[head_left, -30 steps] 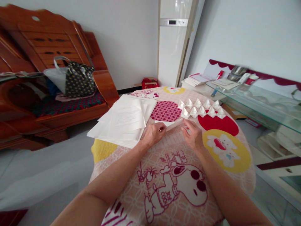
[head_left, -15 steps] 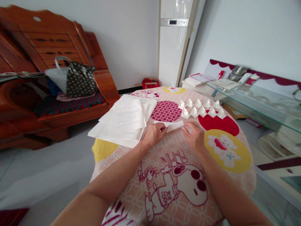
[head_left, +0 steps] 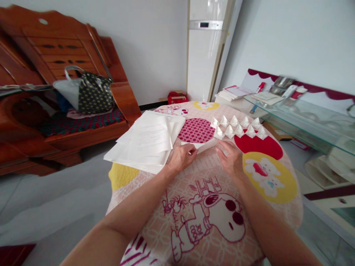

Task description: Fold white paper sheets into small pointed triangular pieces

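A folded strip of white paper lies slantwise at the middle of the table. My left hand is closed, thumb and forefinger pinching the strip's left end. At its right end, my right hand has thumb and forefinger apart, close to the paper; whether a fingertip touches it I cannot tell. Beyond the right hand, several small folded paper pieces with pointed tops stand in two rows. To the left of my left hand lies a stack of white paper sheets, the upper one with faint print.
A cloth with cartoon figures covers the round table. On the left is a wooden sofa bearing a patterned bag. A glass shelf holding papers and cups stands close on the right. Behind is a tall white cabinet-like unit.
My right hand's fingers have parted and drawn slightly back from the strip's right end. My left hand keeps its pinch in nearly the same place.
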Motion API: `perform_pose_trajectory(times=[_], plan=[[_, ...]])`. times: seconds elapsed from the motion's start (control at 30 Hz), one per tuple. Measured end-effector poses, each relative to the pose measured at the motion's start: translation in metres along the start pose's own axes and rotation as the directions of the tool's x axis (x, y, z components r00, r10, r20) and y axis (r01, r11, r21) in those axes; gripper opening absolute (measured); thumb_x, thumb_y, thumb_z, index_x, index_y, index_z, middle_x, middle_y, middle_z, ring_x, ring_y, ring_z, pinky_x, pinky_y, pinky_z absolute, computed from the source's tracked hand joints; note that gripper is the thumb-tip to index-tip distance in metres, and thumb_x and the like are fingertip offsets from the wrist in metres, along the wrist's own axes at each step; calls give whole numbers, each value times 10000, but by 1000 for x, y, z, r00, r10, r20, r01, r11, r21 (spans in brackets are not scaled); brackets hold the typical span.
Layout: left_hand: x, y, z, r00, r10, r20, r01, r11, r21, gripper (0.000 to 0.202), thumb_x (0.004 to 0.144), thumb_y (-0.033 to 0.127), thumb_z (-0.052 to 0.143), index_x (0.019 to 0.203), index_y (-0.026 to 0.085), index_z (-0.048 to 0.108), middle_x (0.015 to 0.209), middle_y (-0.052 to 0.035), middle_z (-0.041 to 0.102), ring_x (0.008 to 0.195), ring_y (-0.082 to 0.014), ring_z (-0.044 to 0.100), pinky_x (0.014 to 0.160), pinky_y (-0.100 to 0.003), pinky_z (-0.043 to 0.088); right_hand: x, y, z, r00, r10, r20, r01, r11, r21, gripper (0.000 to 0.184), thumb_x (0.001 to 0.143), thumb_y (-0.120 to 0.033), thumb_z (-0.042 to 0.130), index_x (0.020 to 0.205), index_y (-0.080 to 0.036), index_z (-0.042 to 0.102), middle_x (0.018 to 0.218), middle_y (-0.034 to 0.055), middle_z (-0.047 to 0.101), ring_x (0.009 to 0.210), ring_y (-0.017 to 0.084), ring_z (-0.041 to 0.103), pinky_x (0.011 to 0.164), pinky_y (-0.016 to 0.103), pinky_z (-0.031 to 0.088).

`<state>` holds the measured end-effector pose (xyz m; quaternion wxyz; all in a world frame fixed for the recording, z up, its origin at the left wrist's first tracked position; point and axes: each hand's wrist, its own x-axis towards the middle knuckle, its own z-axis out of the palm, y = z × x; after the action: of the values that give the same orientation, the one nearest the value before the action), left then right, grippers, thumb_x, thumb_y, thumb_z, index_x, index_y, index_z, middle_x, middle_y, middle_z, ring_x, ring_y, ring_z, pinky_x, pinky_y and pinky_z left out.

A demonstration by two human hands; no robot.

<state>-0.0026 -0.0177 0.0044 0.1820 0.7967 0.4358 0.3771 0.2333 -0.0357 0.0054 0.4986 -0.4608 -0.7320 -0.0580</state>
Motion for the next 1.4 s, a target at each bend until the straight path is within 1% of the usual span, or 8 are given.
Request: perform_pose_trajectory(times=[0.2, 0.37, 0.63, 0.8, 0.97, 1.13, 1.27, 1.4], plan=[[0, 2, -1, 1000, -5, 10, 5, 1000, 12, 180, 922, 187, 570, 761, 179, 649, 763, -28, 708, 682, -128, 617, 646, -231, 462, -2, -3, 2, 999, -2, 44, 1, 1000, 27, 320, 920, -222, 609, 1213, -193, 735, 1107, 138, 767, 1037, 296, 739, 922, 464, 622], [0, 1, 0, 1000, -24, 15, 24, 999, 27, 173, 916, 189, 573, 760, 185, 648, 771, -28, 713, 692, -132, 622, 639, -231, 456, -2, -4, 3, 999, -15, 29, 14, 1000, 18, 306, 925, -220, 599, 1190, -176, 744, 1089, 147, 774, 1018, 295, 746, 892, 452, 635], [0, 1, 1, 999, -39, 7, 38, 999, 30, 174, 910, 191, 575, 750, 187, 643, 765, -26, 714, 679, -127, 611, 646, -228, 462, -1, -5, 1, 998, 45, 45, -45, 999, 4, 282, 935, -270, 575, 1137, -214, 764, 1063, 121, 782, 995, 283, 744, 895, 444, 632], [0, 0, 2, 999, -42, -1, 42, 998, 40, 189, 906, 185, 575, 725, 183, 630, 745, -26, 704, 664, -123, 599, 639, -231, 449, 0, -6, 1, 999, 46, 7, -46, 999, 2, 223, 926, -269, 586, 1026, -235, 782, 1004, 95, 783, 938, 259, 745, 861, 416, 629], [1, -3, 3, 999, -32, -8, 32, 998, 54, 192, 905, 196, 577, 721, 178, 629, 722, -21, 689, 648, -122, 589, 630, -232, 439, 2, -8, -2, 998, 66, -8, -66, 997, 47, 129, 890, -264, 636, 846, -219, 748, 835, 69, 751, 798, 238, 720, 747, 377, 597], [1, -5, 3, 1000, -16, -4, 17, 997, 80, 186, 900, 194, 581, 721, 184, 632, 729, -27, 696, 654, -129, 597, 638, -234, 449, 5, -11, -7, 986, 152, 64, -158, 980, 121, 137, 845, -283, 688, 725, -219, 696, 725, 30, 709, 685, 205, 669, 677, 335, 550], [1, -4, 2, 1000, -15, -2, 15, 997, 76, 186, 911, 204, 581, 735, 183, 639, 738, -29, 703, 658, -132, 608, 646, -236, 462, 8, -13, -11, 981, 172, 85, -184, 967, 174, 141, 835, -289, 698, 714, -218, 703, 716, 25, 703, 678, 199, 660, 665, 326, 531], [1, -3, 0, 1000, -25, -6, 26, 996, 84, 185, 912, 197, 594, 736, 188, 651, 750, -30, 712, 663, -137, 610, 647, -241, 467, 10, -15, -12, 979, 166, 116, -185, 966, 181, 194, 830, -318, 712, 663, -224, 682, 665, 14, 676, 645, 191, 633, 636, 319, 510]])
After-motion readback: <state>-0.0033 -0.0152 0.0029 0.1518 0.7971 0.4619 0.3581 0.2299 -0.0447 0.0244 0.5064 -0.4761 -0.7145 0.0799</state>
